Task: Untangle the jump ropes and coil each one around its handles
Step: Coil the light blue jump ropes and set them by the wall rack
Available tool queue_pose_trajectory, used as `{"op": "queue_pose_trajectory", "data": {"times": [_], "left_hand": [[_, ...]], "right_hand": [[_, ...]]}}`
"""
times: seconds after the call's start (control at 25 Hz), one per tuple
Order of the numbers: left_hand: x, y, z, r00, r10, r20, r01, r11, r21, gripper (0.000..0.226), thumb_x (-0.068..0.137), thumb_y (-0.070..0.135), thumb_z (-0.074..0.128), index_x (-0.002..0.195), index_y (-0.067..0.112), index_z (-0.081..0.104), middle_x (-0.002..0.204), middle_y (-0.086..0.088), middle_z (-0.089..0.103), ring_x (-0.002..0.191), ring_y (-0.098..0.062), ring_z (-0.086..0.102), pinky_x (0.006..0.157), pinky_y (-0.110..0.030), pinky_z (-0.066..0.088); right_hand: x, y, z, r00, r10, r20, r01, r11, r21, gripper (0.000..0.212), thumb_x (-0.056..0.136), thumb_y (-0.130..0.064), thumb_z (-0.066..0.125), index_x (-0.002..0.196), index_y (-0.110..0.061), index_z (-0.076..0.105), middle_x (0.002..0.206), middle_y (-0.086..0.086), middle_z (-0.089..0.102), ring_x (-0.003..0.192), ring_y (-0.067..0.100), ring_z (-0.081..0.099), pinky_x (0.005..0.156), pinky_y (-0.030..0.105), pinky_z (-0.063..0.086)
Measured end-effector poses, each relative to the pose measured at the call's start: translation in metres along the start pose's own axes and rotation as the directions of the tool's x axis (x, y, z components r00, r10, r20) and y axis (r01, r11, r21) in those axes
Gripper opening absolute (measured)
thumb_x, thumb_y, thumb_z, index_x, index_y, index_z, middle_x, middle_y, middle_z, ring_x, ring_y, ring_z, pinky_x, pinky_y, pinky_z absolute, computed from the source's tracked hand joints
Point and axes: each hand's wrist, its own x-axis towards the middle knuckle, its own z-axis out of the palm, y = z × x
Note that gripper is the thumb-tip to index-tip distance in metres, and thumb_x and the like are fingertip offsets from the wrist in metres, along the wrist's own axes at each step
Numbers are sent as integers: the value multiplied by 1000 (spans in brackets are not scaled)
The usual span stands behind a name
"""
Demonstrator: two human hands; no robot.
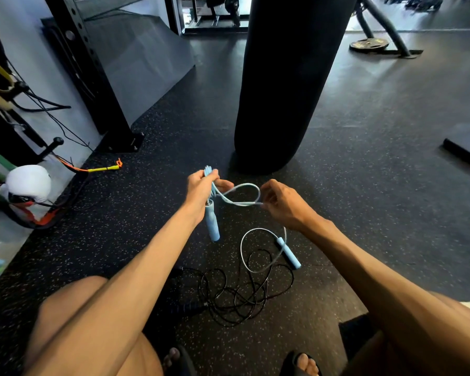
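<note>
Left hand point(201, 189) grips folded blue rope point(240, 195) above one blue handle point(212, 222). Right hand point(281, 203) pinches the rope's loop. Black rope point(236, 297) lies tangled on the floor point(364, 185).

Speckled black rubber floor point(350, 213) under me; on it my tangled black jump rope point(236, 297), a blue handle point(289, 253), a weight plate point(369, 45)

We count two jump ropes: one blue rope point(239, 195) with two blue handles point(212, 223) point(289, 253), and one black rope point(236, 297). We see two hands point(201, 191) point(282, 206), one punching bag point(290, 82), one white boxing glove point(27, 184) and one weight plate point(368, 45).
</note>
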Motion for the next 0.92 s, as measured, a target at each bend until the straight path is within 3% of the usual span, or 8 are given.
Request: {"op": "queue_pose_trajectory", "data": {"times": [0.12,0.24,0.36,0.52,0.72,0.8,0.92], "left_hand": [[2,2,-6,998,66,-6,-66,997,-47,17,100,11,48,85,6,52,72,-20,72,70,-31,73,68,-31,59],[0,4,-4,995,75,73,-75,997,-2,17,99,13,51,84,6,55,66,-15,68,64,-27,68,68,-30,54],[-2,3,0,976,24,217,-28,1000,13,17,98,11,51,82,6,56,53,-5,52,48,-17,48,64,-33,42],[-9,-1,6,898,-81,432,53,996,77,20,99,11,48,80,6,53,46,2,34,41,-11,30,57,-29,38],[-15,1,9,800,-195,567,129,980,154,23,98,13,47,77,7,53,44,5,27,38,-9,23,52,-28,36],[-16,2,9,769,-229,597,149,972,180,24,98,15,47,76,8,54,44,5,26,38,-9,21,53,-29,35],[-19,5,8,755,-257,603,152,964,219,30,101,24,46,76,10,54,44,3,26,38,-11,24,54,-28,37]], "right_hand": [[-4,2,0,997,34,72,-34,999,-2,55,84,-5,55,137,-17,44,124,9,58,111,20,59,97,35,51],[-2,-4,0,999,43,29,-46,994,98,51,89,-6,51,139,-15,44,129,8,59,116,18,58,99,31,49],[2,-10,1,999,31,-37,-24,982,187,46,95,-10,51,141,-15,43,128,8,58,114,15,58,101,34,50],[2,-11,2,999,29,-34,-21,976,218,59,94,-7,55,148,-17,33,137,12,52,122,21,55,102,33,48],[4,-11,2,999,10,-52,2,971,238,57,96,-10,54,149,-21,34,142,9,51,124,18,54,102,30,47],[5,-9,1,997,13,-72,4,973,230,45,97,-13,53,141,-22,46,135,6,57,118,16,57,100,31,49],[5,-13,-3,990,18,-142,8,984,180,7,98,-18,56,99,-19,62,89,-4,66,75,7,60,71,29,51]]}}
